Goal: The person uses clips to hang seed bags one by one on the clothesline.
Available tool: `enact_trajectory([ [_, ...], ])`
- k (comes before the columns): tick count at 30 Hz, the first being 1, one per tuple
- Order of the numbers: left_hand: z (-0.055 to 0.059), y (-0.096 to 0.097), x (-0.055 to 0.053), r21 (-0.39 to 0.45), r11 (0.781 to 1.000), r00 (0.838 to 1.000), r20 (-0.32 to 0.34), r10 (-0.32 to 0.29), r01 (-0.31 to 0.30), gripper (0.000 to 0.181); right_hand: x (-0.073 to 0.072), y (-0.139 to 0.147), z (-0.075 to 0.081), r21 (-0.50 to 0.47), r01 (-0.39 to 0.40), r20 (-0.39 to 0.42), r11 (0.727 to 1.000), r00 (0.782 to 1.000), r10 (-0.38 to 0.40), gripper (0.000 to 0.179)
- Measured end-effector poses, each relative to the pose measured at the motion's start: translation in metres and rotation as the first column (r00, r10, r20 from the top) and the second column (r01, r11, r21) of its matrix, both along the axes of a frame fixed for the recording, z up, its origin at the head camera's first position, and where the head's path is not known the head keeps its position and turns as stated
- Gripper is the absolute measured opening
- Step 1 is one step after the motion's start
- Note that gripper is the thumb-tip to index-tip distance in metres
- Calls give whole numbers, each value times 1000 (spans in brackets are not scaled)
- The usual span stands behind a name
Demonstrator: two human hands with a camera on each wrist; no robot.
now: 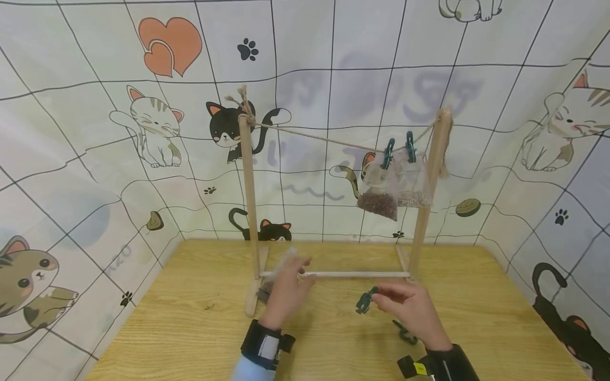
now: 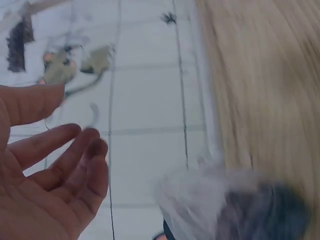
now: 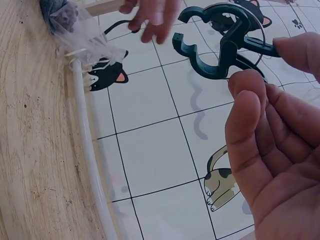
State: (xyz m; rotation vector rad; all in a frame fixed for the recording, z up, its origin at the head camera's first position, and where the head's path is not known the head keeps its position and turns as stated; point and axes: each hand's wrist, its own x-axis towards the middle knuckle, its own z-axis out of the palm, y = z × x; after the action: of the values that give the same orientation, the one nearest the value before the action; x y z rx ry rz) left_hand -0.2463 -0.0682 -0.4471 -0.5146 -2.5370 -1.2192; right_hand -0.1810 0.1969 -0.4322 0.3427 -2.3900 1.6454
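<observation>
My right hand (image 1: pixel 413 311) pinches a dark green plastic clip (image 3: pixel 227 50) by its handles between thumb and fingertips, above the table. Its rounded jaws point toward the left. My left hand (image 1: pixel 287 296) is in the air with loosely bent fingers and nothing between them, as the left wrist view (image 2: pixel 50 175) shows. Beside it, at the left foot of a wooden frame, lies a clear plastic bag (image 2: pixel 200 200) with dark contents, partly hidden by that hand in the head view. A second green clip (image 1: pixel 405 333) lies on the table under my right hand.
The wooden frame's posts (image 1: pixel 249 196) carry a sagging string (image 1: pixel 319 138). Near its right end, green clips hold a bag of reddish-brown bits (image 1: pixel 378 203) and a bag of pale bits (image 1: pixel 413 198). A white rod (image 1: pixel 357 274) joins the posts low down on the wooden table (image 1: pixel 324 338).
</observation>
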Motion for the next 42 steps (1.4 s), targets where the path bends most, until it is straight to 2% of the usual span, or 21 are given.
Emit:
enact_trajectory([
  [2, -5, -8, -8, -56, 994, 996, -20, 91, -92, 43, 0, 1, 0, -4, 4, 1, 1000, 1000, -4, 21],
  [4, -11, -15, -15, -82, 984, 985, -85, 153, -160, 43, 0, 1, 0, -9, 0, -4, 1000, 1000, 0, 20],
  [6, -17, -21, -22, -98, 976, 963, -209, 170, -194, 41, 1, 1, 0, -15, -2, -2, 1000, 1000, 2, 20],
  [8, -23, -26, -27, -110, 971, 931, -324, 168, -214, 40, 1, 2, 1, -18, -1, 6, 1000, 1000, 1, 20],
  [10, -28, -30, -31, -128, 964, 906, -390, 165, -231, 40, 1, 2, 1, -18, 0, 15, 1000, 1000, 0, 20],
  [11, -31, -32, -33, -137, 963, 902, -402, 160, -232, 40, 1, 2, 1, -15, 1, 16, 1000, 1000, -1, 19],
  [17, -43, -37, -37, -172, 966, 956, -256, 145, -192, 55, 2, 2, 0, -1, -4, -1, 1000, 1000, 4, 19],
  [21, -47, -38, -37, -206, 966, 976, -180, 121, -158, 58, 1, 1, -1, 0, -5, -20, 1000, 1000, 5, 18],
  [26, -46, -37, -37, -189, 973, 985, -136, 109, -134, 52, 1, 2, -1, -4, 1, -34, 1000, 999, -1, 16],
  [33, -37, -33, -33, -68, 984, 983, -95, 157, -164, 34, 1, 3, 0, 4, 2, -41, 1000, 999, -2, 17],
  [37, -34, -31, -33, -33, 982, 979, -93, 181, -184, 21, -1, 2, -1, 4, 1, -64, 1000, 998, -1, 15],
  [42, -33, -30, -32, -42, 982, 979, -97, 180, -185, 26, 0, 0, 1, 8, 0, -92, 1000, 996, 1, 14],
])
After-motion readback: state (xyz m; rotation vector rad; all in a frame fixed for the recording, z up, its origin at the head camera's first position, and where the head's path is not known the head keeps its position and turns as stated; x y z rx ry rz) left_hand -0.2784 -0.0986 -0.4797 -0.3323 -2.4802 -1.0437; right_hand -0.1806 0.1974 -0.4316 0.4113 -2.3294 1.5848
